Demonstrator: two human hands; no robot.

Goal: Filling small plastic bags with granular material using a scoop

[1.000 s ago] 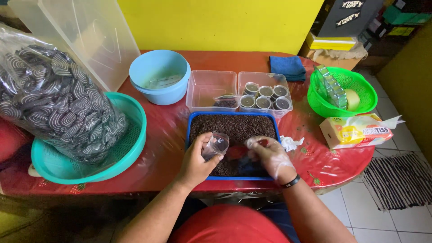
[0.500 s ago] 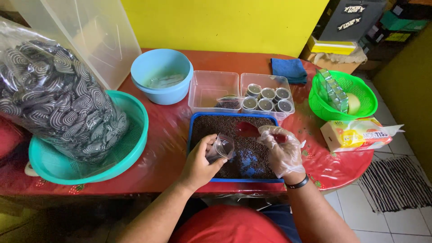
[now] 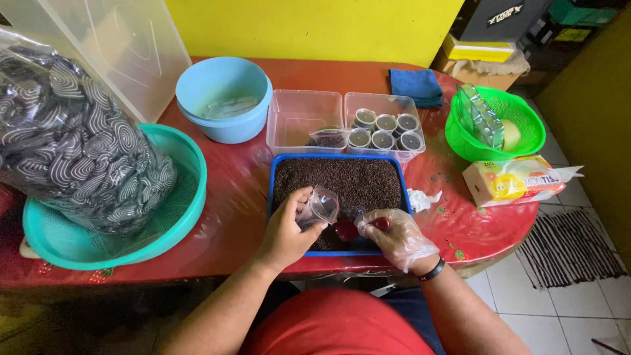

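My left hand (image 3: 287,229) holds a small clear plastic cup (image 3: 320,206), tilted over the near edge of a blue tray (image 3: 271,190) filled with dark grains. My right hand (image 3: 392,236), in a thin clear plastic glove, grips a red spoon (image 3: 348,229) with its bowl just below the cup's mouth. Behind the tray stand two clear tubs: the right tub (image 3: 385,108) holds several filled and lidded little cups, the left tub (image 3: 303,116) holds one dark-filled cup.
A light blue bowl (image 3: 223,97) sits at the back. A teal basin (image 3: 183,197) holds a big bag of patterned pieces (image 3: 69,148). At the right are a green basket (image 3: 522,131), a tissue pack (image 3: 516,179) and a blue cloth (image 3: 416,85). The red table edge (image 3: 486,243) curves near.
Both hands have come back toward me to the tray's near edge. The right hand lowered the red spoon from above the grains to the cup's mouth.
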